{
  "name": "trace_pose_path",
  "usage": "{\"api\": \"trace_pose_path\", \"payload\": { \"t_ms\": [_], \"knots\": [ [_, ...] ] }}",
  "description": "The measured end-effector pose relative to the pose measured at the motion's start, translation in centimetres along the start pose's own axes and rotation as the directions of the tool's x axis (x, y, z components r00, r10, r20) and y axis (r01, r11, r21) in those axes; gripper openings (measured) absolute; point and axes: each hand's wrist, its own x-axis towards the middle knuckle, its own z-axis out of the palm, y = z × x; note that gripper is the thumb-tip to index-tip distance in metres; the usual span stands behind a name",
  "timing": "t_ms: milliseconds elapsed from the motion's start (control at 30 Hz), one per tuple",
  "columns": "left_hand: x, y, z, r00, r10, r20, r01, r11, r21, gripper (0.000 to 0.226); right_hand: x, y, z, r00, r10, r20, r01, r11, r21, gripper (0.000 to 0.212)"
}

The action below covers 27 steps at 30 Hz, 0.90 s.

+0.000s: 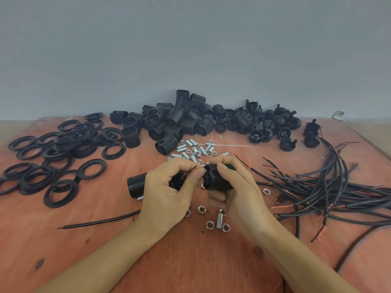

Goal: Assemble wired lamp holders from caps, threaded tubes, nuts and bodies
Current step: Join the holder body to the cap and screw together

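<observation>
Lamp holder body (pixel 218 179) sits gripped in the right hand (pixel 241 195)'s curled fingers (pixel 215 196), close against the left hand (pixel 167 195). Left fingertips (pixel 198 174) pinch red-and-black wire ends (pixel 190 171), likely steadying them to feed into that body.

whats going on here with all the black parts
A person is assembling a lamp holder over a wooden table. The left hand grips a black piece with red wire ends sticking out; the right hand grips a second black piece beside it. Around lie rings, bodies, caps, tubes, nuts and wires.
</observation>
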Motion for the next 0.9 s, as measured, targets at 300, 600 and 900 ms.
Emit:
{"api": "trace_pose_path", "payload": {
  "t_ms": [300, 600, 900],
  "knots": [
    [0.5, -0.2, -0.3, 0.999, 0.001, -0.037, -0.002, 1.000, -0.016, 0.016, 0.4, -0.7, 1.0, 0.999, 0.039, -0.020, -0.034, 0.979, 0.199, 0.022],
    [0.3, -0.2, -0.4, 0.999, 0.040, 0.001, -0.040, 0.999, -0.004, 0.004, 1.1, -0.1, 0.6, 0.987, 0.133, -0.094, -0.116, 0.980, 0.161, 0.035],
    [0.3, -0.4, -0.5, 0.999, 0.025, 0.026, -0.026, 0.999, 0.024, 0.014, 1.4, 0.3, 0.2, 0.986, 0.107, -0.127, -0.092, 0.988, 0.121, 0.044]
  ]
}}
